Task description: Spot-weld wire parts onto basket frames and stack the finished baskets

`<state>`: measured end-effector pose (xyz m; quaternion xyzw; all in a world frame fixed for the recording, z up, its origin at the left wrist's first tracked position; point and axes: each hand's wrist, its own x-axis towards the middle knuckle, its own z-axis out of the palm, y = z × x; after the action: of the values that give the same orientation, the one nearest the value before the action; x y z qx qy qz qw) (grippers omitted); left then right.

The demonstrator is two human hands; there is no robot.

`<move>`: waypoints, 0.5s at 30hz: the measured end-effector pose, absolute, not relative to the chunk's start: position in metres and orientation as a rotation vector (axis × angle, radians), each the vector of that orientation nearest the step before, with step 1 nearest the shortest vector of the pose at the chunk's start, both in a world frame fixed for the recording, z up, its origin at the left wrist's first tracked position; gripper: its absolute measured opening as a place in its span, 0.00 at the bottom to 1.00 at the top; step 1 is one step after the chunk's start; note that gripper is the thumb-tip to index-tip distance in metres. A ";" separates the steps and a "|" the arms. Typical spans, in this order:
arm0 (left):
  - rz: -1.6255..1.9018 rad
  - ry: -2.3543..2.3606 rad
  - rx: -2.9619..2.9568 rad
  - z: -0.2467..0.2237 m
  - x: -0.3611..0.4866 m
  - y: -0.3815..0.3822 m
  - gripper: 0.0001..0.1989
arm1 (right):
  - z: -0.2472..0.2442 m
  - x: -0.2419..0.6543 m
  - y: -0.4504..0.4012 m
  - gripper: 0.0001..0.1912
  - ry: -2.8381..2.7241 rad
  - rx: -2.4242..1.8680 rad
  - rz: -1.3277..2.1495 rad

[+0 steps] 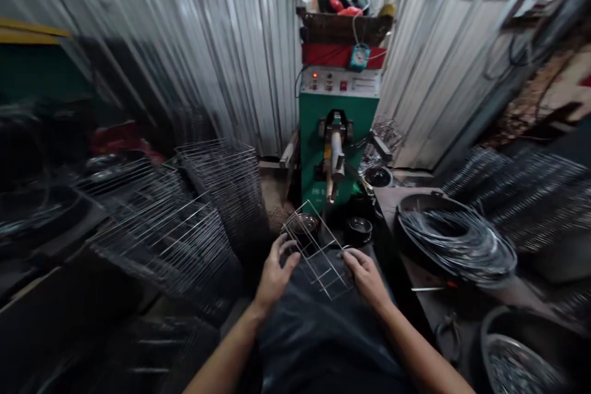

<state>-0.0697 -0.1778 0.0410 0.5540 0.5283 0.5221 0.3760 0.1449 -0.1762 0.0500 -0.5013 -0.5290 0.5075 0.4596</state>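
A small rectangular wire grid (318, 252) is held tilted over my lap, below the front of a green machine (339, 114). At the grid's left edge my left hand (276, 271) has its fingers and thumb curled round the wires. The thumb and fingertips of my right hand (364, 271) pinch together at the opposite edge. A short, shiny curved bit of wire shows by those fingertips; whether it belongs to the grid I cannot tell. The machine's rod-like arm (336, 157) points toward me, beyond the grid and apart from it.
Stacks of wire grids (221, 178) stand on the left. On the right, a bench (392, 203) bears a round tray (406, 252) of coiled wire, pliers (447, 335) and a tub (487, 345) of small metal pieces. Bowls (359, 228) sit below the machine. A corrugated metal wall (221, 43) rises behind.
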 end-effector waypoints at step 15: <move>1.133 1.616 1.184 0.012 -0.013 -0.161 0.41 | -0.002 0.327 -0.205 0.12 -1.344 -1.819 0.544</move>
<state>-0.0129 -0.1614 0.0123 0.4698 0.6410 0.4494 0.4080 0.3274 -0.2047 -0.0019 -0.7177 -0.5306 0.2147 0.3966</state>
